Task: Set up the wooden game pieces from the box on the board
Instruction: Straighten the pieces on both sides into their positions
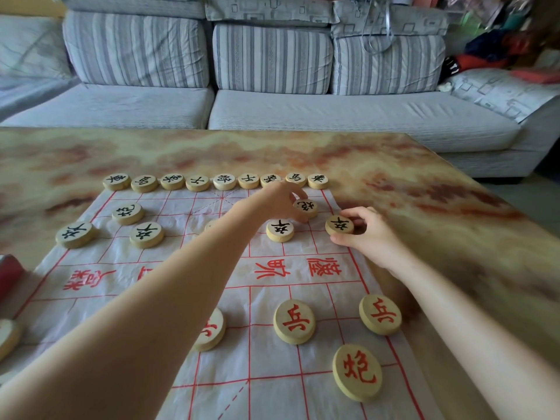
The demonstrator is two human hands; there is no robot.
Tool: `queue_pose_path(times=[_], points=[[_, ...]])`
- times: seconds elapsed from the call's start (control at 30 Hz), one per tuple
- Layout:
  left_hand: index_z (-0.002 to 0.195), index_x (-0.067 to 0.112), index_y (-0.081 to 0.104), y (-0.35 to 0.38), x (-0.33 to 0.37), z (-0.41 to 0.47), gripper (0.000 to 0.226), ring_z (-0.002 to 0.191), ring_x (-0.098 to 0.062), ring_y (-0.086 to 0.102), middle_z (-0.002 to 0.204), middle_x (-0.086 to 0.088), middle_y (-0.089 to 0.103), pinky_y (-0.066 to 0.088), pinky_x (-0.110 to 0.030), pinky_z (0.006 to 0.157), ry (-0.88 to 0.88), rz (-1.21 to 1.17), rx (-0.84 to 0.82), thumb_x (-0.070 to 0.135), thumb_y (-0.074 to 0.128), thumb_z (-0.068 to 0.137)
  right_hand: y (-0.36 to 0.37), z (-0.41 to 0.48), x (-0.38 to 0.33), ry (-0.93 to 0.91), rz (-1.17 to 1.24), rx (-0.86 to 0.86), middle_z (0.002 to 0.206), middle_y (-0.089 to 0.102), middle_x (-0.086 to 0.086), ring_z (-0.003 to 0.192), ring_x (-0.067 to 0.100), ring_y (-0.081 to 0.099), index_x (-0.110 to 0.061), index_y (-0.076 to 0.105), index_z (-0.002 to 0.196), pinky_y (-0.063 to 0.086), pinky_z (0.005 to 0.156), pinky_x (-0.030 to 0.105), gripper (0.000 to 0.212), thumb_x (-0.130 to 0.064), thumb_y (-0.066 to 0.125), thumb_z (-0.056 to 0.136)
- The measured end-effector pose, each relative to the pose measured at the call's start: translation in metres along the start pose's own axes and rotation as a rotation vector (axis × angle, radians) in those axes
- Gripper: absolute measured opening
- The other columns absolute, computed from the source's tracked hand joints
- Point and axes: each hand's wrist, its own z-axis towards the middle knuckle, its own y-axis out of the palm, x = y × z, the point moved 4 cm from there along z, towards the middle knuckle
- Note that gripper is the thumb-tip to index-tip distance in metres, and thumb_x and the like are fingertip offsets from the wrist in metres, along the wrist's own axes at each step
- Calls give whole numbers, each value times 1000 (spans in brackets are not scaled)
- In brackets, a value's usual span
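Setup is judged nearly complete: across the board (212, 268), black pieces are laid from its left edge to its right, with red pieces at the near side. Only final placements seem left. The left hand (280, 201) is closed lightly on a black cannon piece (305, 207) near the board's far right. The right hand (368, 234) is pinched around a black soldier piece (339, 224) on the board's right edge.

Pale wooden pieces (294, 321) lettered red or black, red-lined white board (272, 389), grey-striped sofa cushions (136, 50)
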Motion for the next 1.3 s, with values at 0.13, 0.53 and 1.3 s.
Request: queue_pose_path(times=[0.13,0.53,1.3], points=[[121,20,55,1,0,1,54,95,-18,57,118,-5,57,46,-26,80,10,0,13,33,74,73,1,-1,1,7,-6,-3,117,51,3,105,15,54,-14,58,120,40,90,24,56,-21,80,69],[114,13,61,-33,-5,18,37,105,-22,57,112,-6,63,41,-22,85,46,-11,284,28,68,80,-27,45,-20,-1,22,-14,116,62,6,103,15,55,-11,60,118,43,92,24,36,-17,67,83],[114,21,62,-13,-14,86,40,120,-28,37,119,-4,60,25,-36,100,-138,278,273,46,57,83,20,139,-18,-112,-326,-13,123,55,9,111,24,53,-10,60,117,37,86,26,49,-32,74,76]])
